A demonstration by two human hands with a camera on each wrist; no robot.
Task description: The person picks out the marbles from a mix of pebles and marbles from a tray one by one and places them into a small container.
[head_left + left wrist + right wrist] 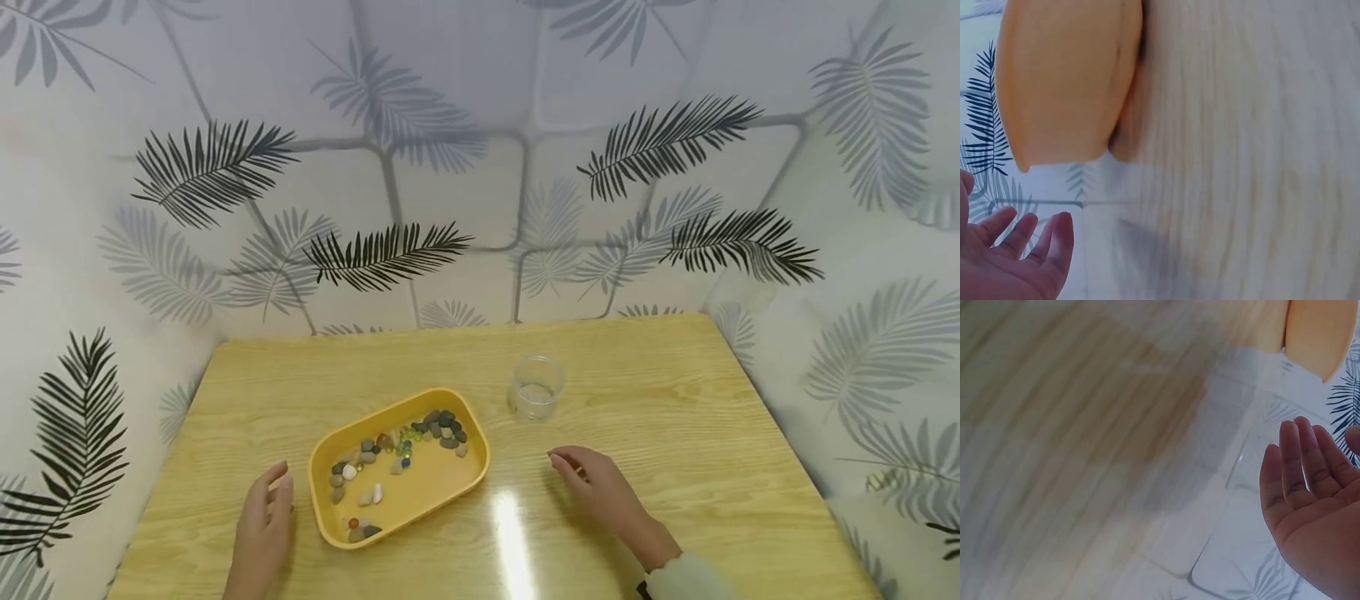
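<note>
In the head view a yellow tray point(420, 493) lies slanted on the wooden table, holding dark and grey stones point(447, 422), green and blue glass beads point(406, 450) and a few white pebbles point(349, 472). My left hand point(264, 525) is just left of the tray, its fingers loosely bent around nothing. To the tray's right my right hand point(600, 492) hovers over the table, fingers relaxed and holding nothing. Both wrist views show the palms bare, the left hand point(1022, 256) and the right hand point(1313, 500) each below the tray's side wall point(1066, 81).
Behind the right hand stands a clear glass cup point(537, 387), to the right of the tray. The wooden table point(637, 375) ends at the back against a wall covering point(450, 192) with a leaf print. A bright light reflection lies on the table between tray and right hand.
</note>
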